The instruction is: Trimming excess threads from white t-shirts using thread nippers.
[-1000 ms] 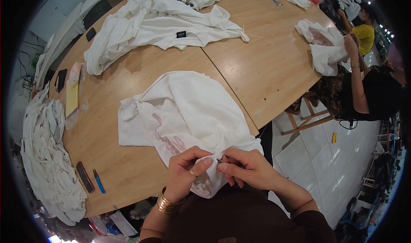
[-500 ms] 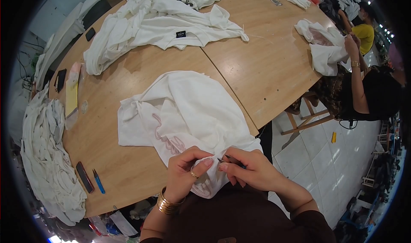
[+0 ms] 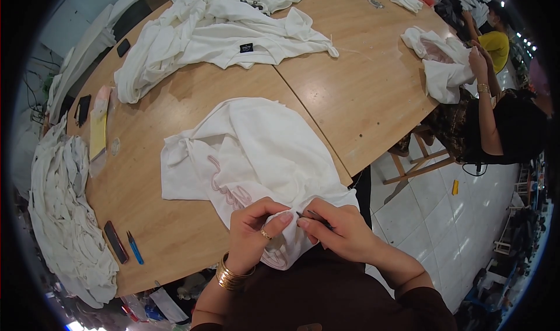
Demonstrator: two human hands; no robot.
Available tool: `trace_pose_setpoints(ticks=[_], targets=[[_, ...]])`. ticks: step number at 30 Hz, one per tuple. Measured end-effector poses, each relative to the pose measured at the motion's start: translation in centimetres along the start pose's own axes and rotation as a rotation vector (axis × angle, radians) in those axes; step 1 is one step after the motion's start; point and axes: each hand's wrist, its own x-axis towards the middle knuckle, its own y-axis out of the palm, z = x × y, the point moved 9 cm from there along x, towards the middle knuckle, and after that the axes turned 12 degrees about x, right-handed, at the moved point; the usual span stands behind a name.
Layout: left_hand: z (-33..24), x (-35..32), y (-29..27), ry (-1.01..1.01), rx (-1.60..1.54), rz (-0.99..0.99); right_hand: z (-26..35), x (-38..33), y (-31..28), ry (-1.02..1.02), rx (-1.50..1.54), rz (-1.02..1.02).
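A white garment (image 3: 262, 132) with pink looped embroidery lies bunched on the table's near edge and hangs toward my lap. My left hand (image 3: 254, 229), wearing a ring and gold bangles, pinches a fold of its fabric between thumb and fingers. Close beside it, my right hand (image 3: 341, 229) grips a slim dark pointed tool (image 3: 315, 216). The tool's tip is at the pinched cloth, by the left fingertips. Whether the tip touches the fabric is too small to tell.
On the wooden table (image 3: 140, 173) lie blue tweezers (image 3: 135, 248), a dark red slim case (image 3: 116, 242), a yellow pad (image 3: 98, 134) and phones. White garments are heaped at the left (image 3: 61, 214) and far side (image 3: 216, 33). At right, a seated person (image 3: 484, 121) handles white cloth.
My right fingers and the dark tool have shifted slightly at the pinched fold. The left hand and the garment stay almost in place.
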Motion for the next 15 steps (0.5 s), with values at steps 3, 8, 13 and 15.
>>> trace_pose_setpoints(ticks=[3, 8, 13, 15], targets=[[0.6, 0.0, 0.2, -0.094, -0.092, 0.02, 0.2, 0.0, 0.0, -0.044, 0.061, 0.006], [0.9, -0.1, 0.4, -0.115, -0.123, 0.057, -1.5, 0.3, 0.6, 0.079, 0.376, 0.105], [0.6, -0.1, 0.3, -0.084, -0.113, 0.04, -1.3, 0.2, 0.6, 0.083, 0.323, 0.098], [0.5, -0.1, 0.3, -0.079, -0.108, 0.039, -0.9, 0.1, 0.3, 0.081, 0.218, 0.074]])
